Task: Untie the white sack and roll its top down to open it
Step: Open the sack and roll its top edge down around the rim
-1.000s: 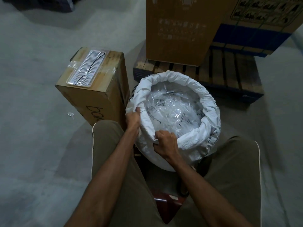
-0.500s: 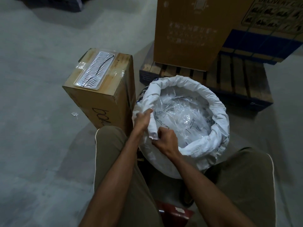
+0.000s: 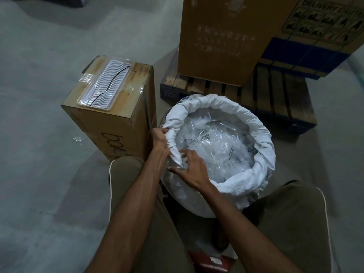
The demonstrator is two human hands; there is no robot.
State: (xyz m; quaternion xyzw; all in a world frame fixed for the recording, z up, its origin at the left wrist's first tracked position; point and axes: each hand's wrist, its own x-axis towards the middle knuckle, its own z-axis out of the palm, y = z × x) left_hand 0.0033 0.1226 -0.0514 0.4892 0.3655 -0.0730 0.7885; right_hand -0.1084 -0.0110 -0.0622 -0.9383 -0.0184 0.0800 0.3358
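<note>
Concrete floor, grey and bare over most of the scene. Tall cardboard carton at 12 o'clock, standing on a wooden pallet with a blue edge; a second printed carton beside it at 1 o'clock. Smaller cardboard box at 10 o'clock, taped, with a clear ribbed plastic tray lying on its top face.

White sack upright on the floor, centre, between the person's knees, touching the near edge of the pallet side. Mouth open; top rolled down into a thick collar all round. Clear plastic bags fill the inside.

Left hand closed on the rolled rim at 9 o'clock of the mouth, pinching the fabric. Right hand at 7 o'clock, fingers spread and loose, resting on the rim, not gripping.

Scrap of clear plastic on the floor, left of the box.
</note>
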